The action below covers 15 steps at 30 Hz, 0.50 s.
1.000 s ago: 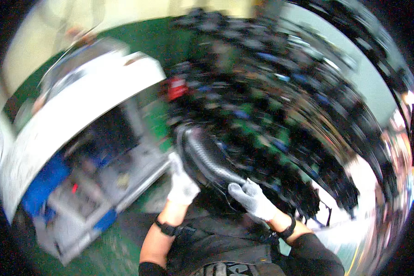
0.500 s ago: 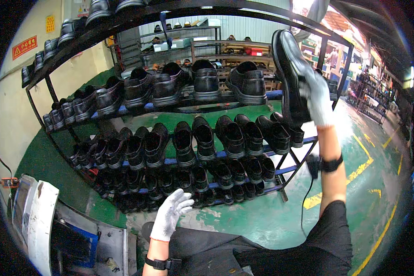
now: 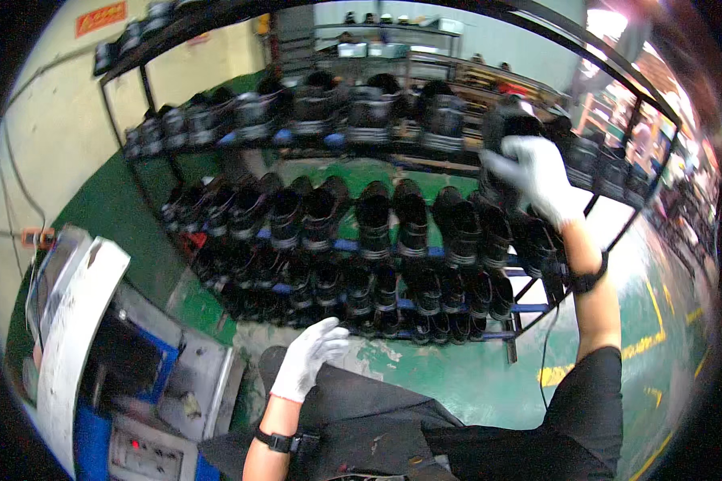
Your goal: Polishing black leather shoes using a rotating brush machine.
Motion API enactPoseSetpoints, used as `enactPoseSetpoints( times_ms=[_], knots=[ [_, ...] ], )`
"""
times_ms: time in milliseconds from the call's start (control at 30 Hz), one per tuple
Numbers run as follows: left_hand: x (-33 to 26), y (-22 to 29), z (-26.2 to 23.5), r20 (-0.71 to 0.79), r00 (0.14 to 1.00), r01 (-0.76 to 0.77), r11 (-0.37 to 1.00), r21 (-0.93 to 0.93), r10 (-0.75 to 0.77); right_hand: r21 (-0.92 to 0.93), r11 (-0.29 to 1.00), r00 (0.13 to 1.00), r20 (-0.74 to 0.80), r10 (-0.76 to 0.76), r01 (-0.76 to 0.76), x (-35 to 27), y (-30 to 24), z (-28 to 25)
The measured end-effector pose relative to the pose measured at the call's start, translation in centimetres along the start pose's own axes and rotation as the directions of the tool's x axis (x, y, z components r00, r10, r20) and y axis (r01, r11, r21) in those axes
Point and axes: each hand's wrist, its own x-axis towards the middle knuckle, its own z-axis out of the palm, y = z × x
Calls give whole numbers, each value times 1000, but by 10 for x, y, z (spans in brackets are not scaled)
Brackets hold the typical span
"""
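Note:
My right hand (image 3: 537, 175), in a white glove, reaches to the upper shelf beside a black shoe (image 3: 507, 120). Its thumb and fingers look spread, though motion blurs them; the hand partly covers the shoe. Nothing shows in its grasp. Low in front of me, my left hand (image 3: 309, 361) wears a matching glove. Its fingers are loosely extended with nothing in them, over my dark clothing. More black shoes stand in a row along that shelf, such as one shoe (image 3: 444, 119) left of my right hand.
The black metal rack (image 3: 606, 60) carries several tiers of shoes, including a middle-tier shoe (image 3: 373, 216). At the lower left stands a white and blue machine (image 3: 96, 321). Yellow lines mark the green floor (image 3: 489, 385). Shelves with boxes (image 3: 369, 50) stand behind the rack.
My right hand has carried the shoe from a raised, sole-out position down to the upper shelf, and its fingers now look spread. The view has turned left; my left hand stays low.

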Motion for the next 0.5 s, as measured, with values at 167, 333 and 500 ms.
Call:
enactPoseSetpoints(
  times_ms=[167, 333, 500],
  knots=[
    [1, -26, -7, 13, 985, 168, 958, -232, -170, 401, 886, 973, -74, -220, 231, -123, -125, 42],
    [-16, -17, -30, -361, 932, -254, 750, -610, 22, 916, 334, 656, 113, -746, 222, -156, -238, 135],
    [-103, 0, -131, -594, 766, -630, 471, -617, 246, 980, 193, 274, 196, -942, -39, -161, -362, 199]
  ],
)
